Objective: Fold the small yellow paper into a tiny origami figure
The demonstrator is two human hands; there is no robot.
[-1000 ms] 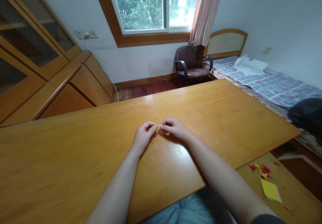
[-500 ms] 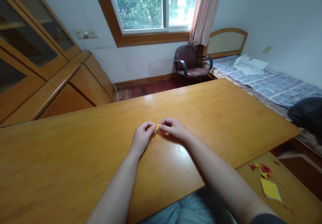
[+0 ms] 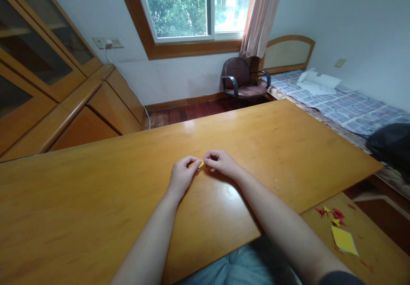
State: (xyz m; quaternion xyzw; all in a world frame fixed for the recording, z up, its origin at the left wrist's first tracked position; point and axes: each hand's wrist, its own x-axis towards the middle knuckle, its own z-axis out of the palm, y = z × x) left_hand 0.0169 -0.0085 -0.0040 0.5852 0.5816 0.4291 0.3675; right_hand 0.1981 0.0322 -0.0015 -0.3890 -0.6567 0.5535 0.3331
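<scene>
1. A small yellow paper piece (image 3: pixel 201 164) is held above the table (image 3: pixel 96 195), near the middle of the view; most of it is covered by fingers, so its folded shape cannot be made out.
2. The paper is pinched between thumb and fingers of the left hand (image 3: pixel 183 170), by which its left part is hidden.
3. The fingertips of the right hand (image 3: pixel 221 162) are brought together at the paper's right tip; whether the tip is gripped or only touched cannot be told.
4. Both forearms are cut off by the lower edge, where a dark sleeve (image 3: pixel 341 277) is partly shown at the right.
5. On a lower surface (image 3: pixel 315 242), at the right, small red and yellow pieces (image 3: pixel 338 213) are clustered, too small to be told apart clearly.
6. Just beside them a yellow square sheet (image 3: pixel 344 240) is laid flat; whether several sheets are stacked cannot be told.
7. A black bag-like object (image 3: pixel 390 146) on the bed (image 3: pixel 361 108) is cut off by the right edge.
</scene>
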